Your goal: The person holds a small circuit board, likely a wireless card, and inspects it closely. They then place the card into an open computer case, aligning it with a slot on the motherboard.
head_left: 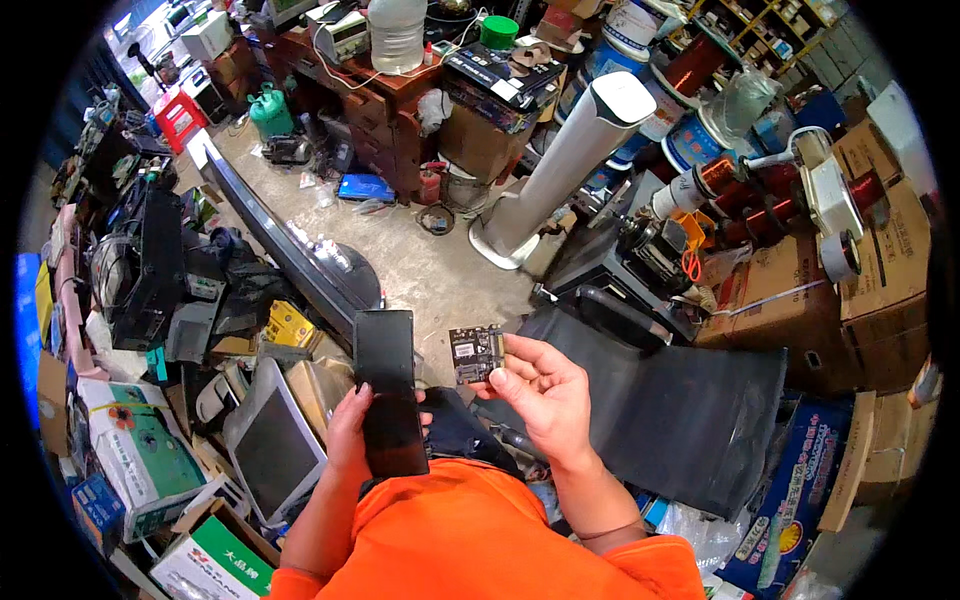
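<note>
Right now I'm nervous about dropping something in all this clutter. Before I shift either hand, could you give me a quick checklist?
1. Left hand holding the black panel: ok, gripped around its lower half.
2. Right hand holding the small circuit board: ok, pinched at its right end.
3. Panel and board apart: ok, a gap shows between them.
4. Far side of the panel undamaged: cannot tell, it faces away.
5. Room beside the left forearm: not ok, the light-framed screen stands close by on that side.
</note>
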A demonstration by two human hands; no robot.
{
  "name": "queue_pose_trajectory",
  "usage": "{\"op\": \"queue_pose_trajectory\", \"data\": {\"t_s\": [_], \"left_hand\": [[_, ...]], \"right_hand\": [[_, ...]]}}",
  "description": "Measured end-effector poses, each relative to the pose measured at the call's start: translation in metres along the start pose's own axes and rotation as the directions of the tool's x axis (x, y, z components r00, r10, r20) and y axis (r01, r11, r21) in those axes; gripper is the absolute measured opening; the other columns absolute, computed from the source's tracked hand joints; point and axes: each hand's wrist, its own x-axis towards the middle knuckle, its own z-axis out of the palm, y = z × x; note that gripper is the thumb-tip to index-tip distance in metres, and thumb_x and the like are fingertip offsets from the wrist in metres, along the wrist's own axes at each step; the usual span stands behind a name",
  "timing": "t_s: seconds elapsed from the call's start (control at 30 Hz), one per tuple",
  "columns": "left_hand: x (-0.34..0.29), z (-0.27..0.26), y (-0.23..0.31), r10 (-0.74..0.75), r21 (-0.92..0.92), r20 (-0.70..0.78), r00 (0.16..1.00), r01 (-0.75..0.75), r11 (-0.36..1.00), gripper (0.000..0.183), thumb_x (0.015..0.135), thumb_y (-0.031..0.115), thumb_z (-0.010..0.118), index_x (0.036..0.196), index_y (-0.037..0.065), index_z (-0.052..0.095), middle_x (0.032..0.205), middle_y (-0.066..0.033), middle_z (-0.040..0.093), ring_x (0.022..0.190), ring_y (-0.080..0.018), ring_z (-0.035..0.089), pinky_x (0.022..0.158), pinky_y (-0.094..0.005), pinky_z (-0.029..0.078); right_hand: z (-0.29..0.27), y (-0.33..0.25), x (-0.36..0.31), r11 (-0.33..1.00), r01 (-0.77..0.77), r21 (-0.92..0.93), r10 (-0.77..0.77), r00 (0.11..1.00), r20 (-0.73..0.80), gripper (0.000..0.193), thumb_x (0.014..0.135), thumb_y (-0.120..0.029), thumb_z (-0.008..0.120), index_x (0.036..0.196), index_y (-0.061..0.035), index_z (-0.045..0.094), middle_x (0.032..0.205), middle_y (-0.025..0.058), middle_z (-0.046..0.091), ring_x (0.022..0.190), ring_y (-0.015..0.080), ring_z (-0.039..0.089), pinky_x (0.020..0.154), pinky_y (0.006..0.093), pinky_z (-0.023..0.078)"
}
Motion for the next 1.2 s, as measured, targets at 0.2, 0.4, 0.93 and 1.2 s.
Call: {"op": "queue_pose_trajectory", "data": {"t_s": [0.2, 0.4, 0.93, 1.2], "left_hand": [[0.009, 0.002, 0.021, 0.001, 0.035, 0.1, 0.995, -0.005, 0.999, 0.042, 0.097, 0.032, 0.032, 0.118, -0.002, 0.044, 0.108, -0.0243, 0.058, 0.086, -0.0359, 0.064, 0.072, -0.0452, 0.055], [0.019, 0.003, 0.034, -0.022, 0.074, 0.087, 0.996, 0.015, 0.997, 0.044, 0.097, 0.031, 0.031, 0.115, -0.007, 0.044, 0.107, -0.0246, 0.059, 0.085, -0.0363, 0.064, 0.072, -0.0443, 0.055], [0.104, 0.023, 0.065, -0.118, 0.093, 0.059, 0.991, 0.112, 0.989, 0.04, 0.097, 0.023, 0.033, 0.126, -0.003, 0.041, 0.116, -0.0214, 0.056, 0.097, -0.0325, 0.061, 0.085, -0.0408, 0.049], [0.188, 0.032, 0.046, 0.031, -0.496, 0.122, 0.992, 0.033, 0.868, 0.079, 0.082, 0.063, 0.043, 0.128, -0.001, 0.041, 0.123, -0.0207, 0.05, 0.106, -0.0287, 0.056, 0.091, -0.0522, 0.045]], "right_hand": [[0.02, -0.004, 0.009, 1.0, 0.016, 0.011, -0.016, 1.0, 0.01, 0.031, 0.087, 0.003, 0.055, 0.116, 0.0085, 0.047, 0.104, 0.0167, 0.062, 0.09, 0.0194, 0.063, 0.077, 0.0283, 0.051], [0.037, -0.002, 0.021, 1.0, -0.009, 0.015, 0.01, 0.999, -0.05, 0.028, 0.086, 0.001, 0.057, 0.111, 0.0082, 0.049, 0.099, 0.0188, 0.063, 0.084, 0.0209, 0.064, 0.071, 0.0305, 0.053], [0.004, 0.04, 0.2, 0.859, -0.465, 0.215, 0.424, 0.88, 0.213, 0.013, 0.085, -0.008, 0.058, 0.096, -0.0027, 0.055, 0.09, 0.0067, 0.062, 0.076, 0.0152, 0.057, 0.071, 0.0301, 0.046], [-0.02, 0.036, 0.298, 0.891, -0.435, -0.132, 0.45, 0.807, 0.383, 0.015, 0.083, -0.004, 0.06, 0.096, -0.0013, 0.053, 0.099, 0.012, 0.062, 0.081, 0.0141, 0.059, 0.071, 0.0256, 0.047]]}}
